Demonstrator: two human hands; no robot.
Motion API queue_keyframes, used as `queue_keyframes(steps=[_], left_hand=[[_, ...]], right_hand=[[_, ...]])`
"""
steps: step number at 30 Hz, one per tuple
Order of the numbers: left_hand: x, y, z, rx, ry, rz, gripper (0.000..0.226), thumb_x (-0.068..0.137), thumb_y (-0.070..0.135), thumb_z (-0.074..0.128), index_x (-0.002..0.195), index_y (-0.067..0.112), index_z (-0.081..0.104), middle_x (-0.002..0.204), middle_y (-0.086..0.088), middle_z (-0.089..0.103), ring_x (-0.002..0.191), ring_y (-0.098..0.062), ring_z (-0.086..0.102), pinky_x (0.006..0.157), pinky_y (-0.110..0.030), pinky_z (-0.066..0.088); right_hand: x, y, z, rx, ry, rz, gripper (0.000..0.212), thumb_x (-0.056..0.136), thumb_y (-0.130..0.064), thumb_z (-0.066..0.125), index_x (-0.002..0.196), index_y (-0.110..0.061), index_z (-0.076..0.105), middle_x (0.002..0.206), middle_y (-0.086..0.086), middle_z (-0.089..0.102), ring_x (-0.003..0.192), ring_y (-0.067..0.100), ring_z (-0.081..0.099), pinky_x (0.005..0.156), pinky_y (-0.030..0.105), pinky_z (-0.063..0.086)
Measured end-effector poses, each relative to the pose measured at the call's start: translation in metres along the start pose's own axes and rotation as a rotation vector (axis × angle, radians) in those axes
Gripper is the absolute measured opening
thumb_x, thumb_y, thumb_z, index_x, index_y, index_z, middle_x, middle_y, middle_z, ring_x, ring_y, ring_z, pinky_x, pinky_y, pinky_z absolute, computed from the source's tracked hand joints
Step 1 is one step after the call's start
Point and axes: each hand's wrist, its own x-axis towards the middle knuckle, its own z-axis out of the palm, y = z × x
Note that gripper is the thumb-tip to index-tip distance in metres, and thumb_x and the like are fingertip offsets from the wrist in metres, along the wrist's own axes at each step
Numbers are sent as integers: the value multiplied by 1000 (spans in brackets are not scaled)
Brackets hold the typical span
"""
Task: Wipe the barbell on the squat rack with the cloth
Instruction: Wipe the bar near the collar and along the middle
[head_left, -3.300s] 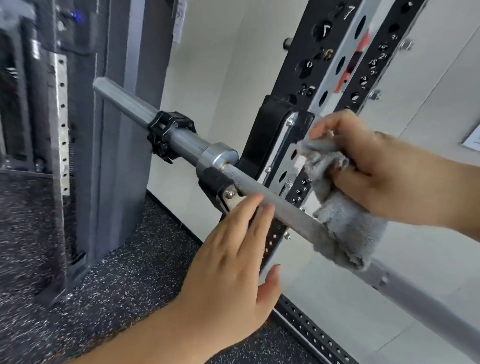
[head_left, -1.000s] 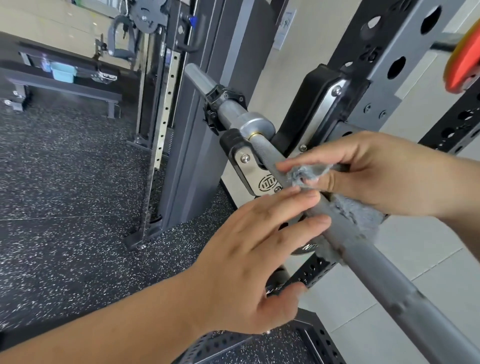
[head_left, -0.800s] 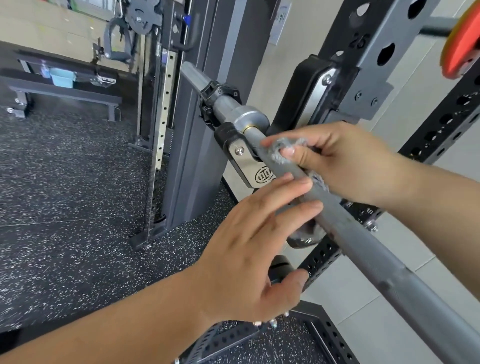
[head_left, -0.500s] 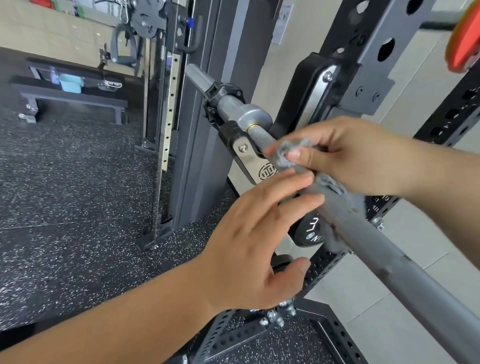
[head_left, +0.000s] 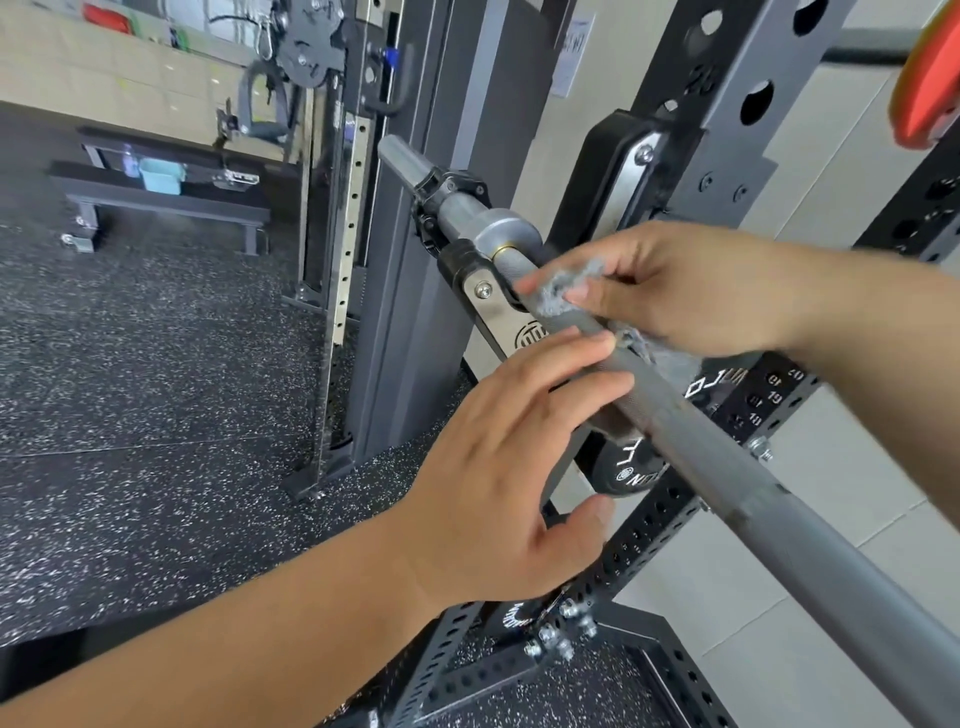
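The right hand (head_left: 691, 291) reaches in from the right, its fingers curled round the grey cloth (head_left: 558, 293) and pressing it to the barbell (head_left: 727, 467) just beside the steel hook (head_left: 485, 304). The left hand (head_left: 498, 488) is relaxed, its straight fingers touching the bar beside the cloth.

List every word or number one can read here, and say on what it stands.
"19", "20", "18": lower upright.
"25" or "26", blurred: upper upright.
"NIT", the rest cut off: black plate.
Round logo, letters unreadable: hook.
Wall paper: too blurred to read.
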Motion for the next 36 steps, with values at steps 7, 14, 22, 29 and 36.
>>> queue_keyframes(steps=[7, 14, 22, 29, 36], left_hand=[[0, 4, 4, 2, 18, -17, 61, 85, 22, 66, 138, -7, 54, 150, -22, 46, 147, -34, 41, 117, -52, 37], [3, 4, -1, 54, -2, 18, 68, 86, 26, 66, 149, 7, 46, 149, -22, 46, 145, -34, 41, 116, -51, 37], [32, 9, -17, 153, -105, 96, 60, 89, 37, 61, 146, 18, 60, 134, -14, 56, 136, -26, 48, 112, -49, 35], [42, 20, -2, 1, -177, 175, 60, 103, 50, 32, 124, 8, 70, 137, -7, 62, 140, -24, 48, 120, -49, 29], [36, 15, 10, -6, -106, 196, 70, 100, 50, 21, 118, 3, 68, 118, -12, 63, 118, -29, 54, 111, -49, 35]], right_hand=[[2, 4, 18, 10, 186, 20, 30, 106, -38, 49, 124, -32, 73, 122, -26, 70, 115, -12, 61, 111, 31, 46], [-12, 7, -2, 93, -70, -31, 35, 100, -39, 52, 131, -34, 68, 121, -25, 72, 120, -6, 62, 108, 26, 45], [-25, 18, 8, 223, 18, -2, 29, 104, -19, 55, 126, -28, 72, 131, -29, 65, 128, -11, 54, 110, 15, 42], [-33, 19, -5, 257, -53, -8, 37, 95, -21, 59, 128, -11, 71, 130, -16, 70, 129, -1, 59, 108, 18, 46], [-23, 25, 6, 239, 64, -68, 35, 98, -19, 56, 129, -10, 70, 128, -25, 67, 122, -10, 59, 95, 7, 46]])
